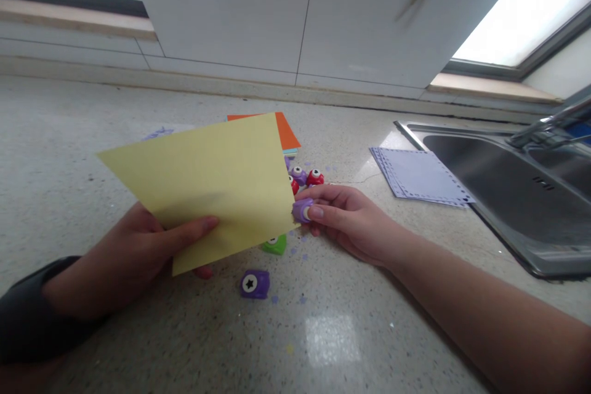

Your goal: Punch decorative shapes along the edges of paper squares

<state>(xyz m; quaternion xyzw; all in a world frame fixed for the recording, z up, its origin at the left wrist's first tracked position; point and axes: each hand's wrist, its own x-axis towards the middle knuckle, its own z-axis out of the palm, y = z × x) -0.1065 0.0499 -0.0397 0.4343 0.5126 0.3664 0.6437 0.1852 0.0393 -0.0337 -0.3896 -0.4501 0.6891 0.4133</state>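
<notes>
My left hand point(152, 240) grips a sheet of yellow paper point(217, 178) near its lower left edge, thumb on top. Pinched in my right hand point(351, 215) is a light purple craft punch point(302, 210), set at the right edge of the yellow paper with my thumb on its button. Below the sheet on the counter lie a dark purple punch point(255, 284) with a star on its button and a green punch point(276, 245), partly covered by the paper. Past my right fingers sit a red punch point(316, 176) and another purple punch point(299, 175).
Orange paper point(287, 130) tops a stack behind the yellow sheet. Pale lilac sheets point(422, 173) with punched edges lie on the right, beside a steel sink point(489, 197). Small lilac cut-outs point(303, 300) are scattered on the speckled counter point(184, 338). A white wall point(231, 18) stands behind.
</notes>
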